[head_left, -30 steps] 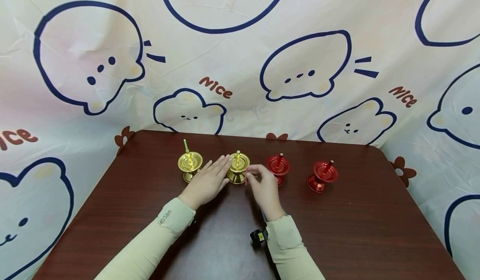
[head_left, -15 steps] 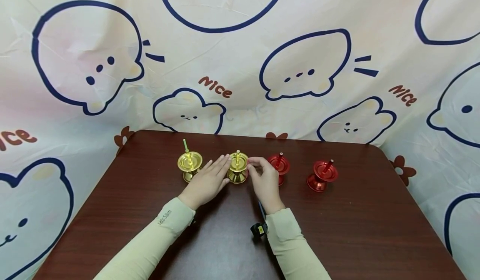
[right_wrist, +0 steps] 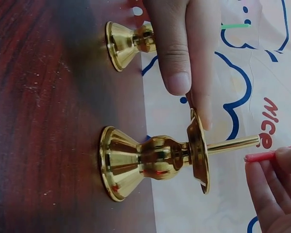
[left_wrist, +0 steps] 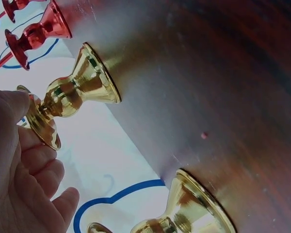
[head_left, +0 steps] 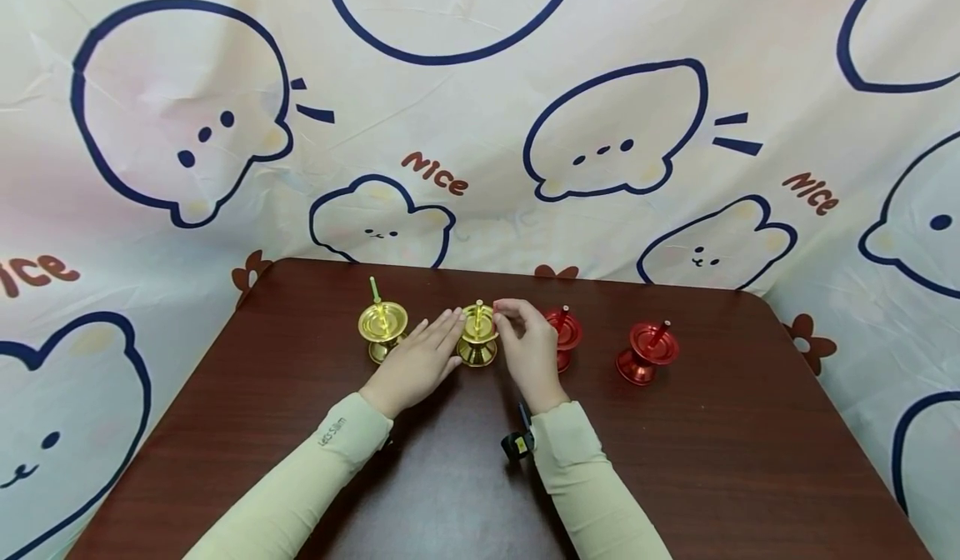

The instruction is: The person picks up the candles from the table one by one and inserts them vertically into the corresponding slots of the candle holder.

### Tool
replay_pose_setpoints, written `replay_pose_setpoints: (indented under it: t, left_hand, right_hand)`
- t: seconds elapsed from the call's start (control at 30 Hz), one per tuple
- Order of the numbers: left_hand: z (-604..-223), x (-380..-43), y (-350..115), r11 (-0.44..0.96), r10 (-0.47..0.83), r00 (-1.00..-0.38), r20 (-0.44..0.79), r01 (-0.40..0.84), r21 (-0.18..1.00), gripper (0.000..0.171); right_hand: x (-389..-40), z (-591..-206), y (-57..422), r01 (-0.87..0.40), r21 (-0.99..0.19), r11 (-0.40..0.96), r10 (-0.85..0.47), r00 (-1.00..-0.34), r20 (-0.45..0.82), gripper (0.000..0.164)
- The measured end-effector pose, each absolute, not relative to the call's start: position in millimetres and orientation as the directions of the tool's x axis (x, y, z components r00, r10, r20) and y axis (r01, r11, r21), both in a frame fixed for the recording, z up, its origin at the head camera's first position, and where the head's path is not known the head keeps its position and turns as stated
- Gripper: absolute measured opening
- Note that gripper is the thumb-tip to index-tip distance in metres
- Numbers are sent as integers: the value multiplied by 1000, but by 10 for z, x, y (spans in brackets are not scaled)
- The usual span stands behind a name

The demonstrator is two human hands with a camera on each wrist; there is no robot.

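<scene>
At the left rim of the inner gold holder (head_left: 477, 352), the left hand (head_left: 417, 362) rests with its fingers stretched out close together, the fingertips touching the edge of the dish. To the right of the inner gold holder, the right hand (head_left: 531, 353) pinches a red candle (right_wrist: 262, 156) between thumb and fingers; the right wrist view shows the candle lying near the tip of the inner gold holder's bare, upright stem (right_wrist: 233, 144), though whether the two touch I cannot tell. Left of the inner gold holder stands the outer gold holder (head_left: 382, 324), its base partly hidden by the left hand, with a thin green candle (head_left: 376, 290) rising from it at a slight tilt. On the inner gold holder's right, behind the right hand, is a partly covered red holder (head_left: 570, 333), and farther right, well apart, a second red holder (head_left: 647, 345). All four stand upright on a dark brown table (head_left: 705, 468). Behind the inner gold holder hangs a pale cloth (head_left: 480, 110) printed with blue-outlined cartoon animals, brown flowers and the word "Nice".
</scene>
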State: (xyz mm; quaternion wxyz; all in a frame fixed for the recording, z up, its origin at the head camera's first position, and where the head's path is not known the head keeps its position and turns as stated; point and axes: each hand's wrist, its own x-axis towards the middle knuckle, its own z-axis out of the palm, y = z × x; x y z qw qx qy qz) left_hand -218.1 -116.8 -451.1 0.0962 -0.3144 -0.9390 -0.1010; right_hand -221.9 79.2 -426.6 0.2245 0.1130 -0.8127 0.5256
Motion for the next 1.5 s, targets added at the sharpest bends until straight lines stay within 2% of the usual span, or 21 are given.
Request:
replay_pose_setpoints:
  t: [0.73, 1.17, 1.37, 1.5]
  left_hand:
    - [-4542, -2173, -1164, 771, 571, -769, 289, 623, 135, 58]
    - [-4561, -2170, -1178, 770, 572, -764, 299, 625, 125, 59]
    - [-4564, -2174, -1174, 773, 569, -769, 291, 621, 130, 59]
    - [-4561, -2177, -1171, 773, 569, -771, 287, 620, 134, 59]
  right_hand:
    - [-2386, -4130, 748, -538, -727, 426, 37, -793, 609, 15]
    - [-2443, -4049, 742, -530, -751, 395, 25, -811, 585, 17]
    - [-2473, -4046, 732, -558, -753, 349, 21, -799, 602, 15]
    - [-2499, -4060, 715, -568, -737, 367, 14, -789, 615, 15]
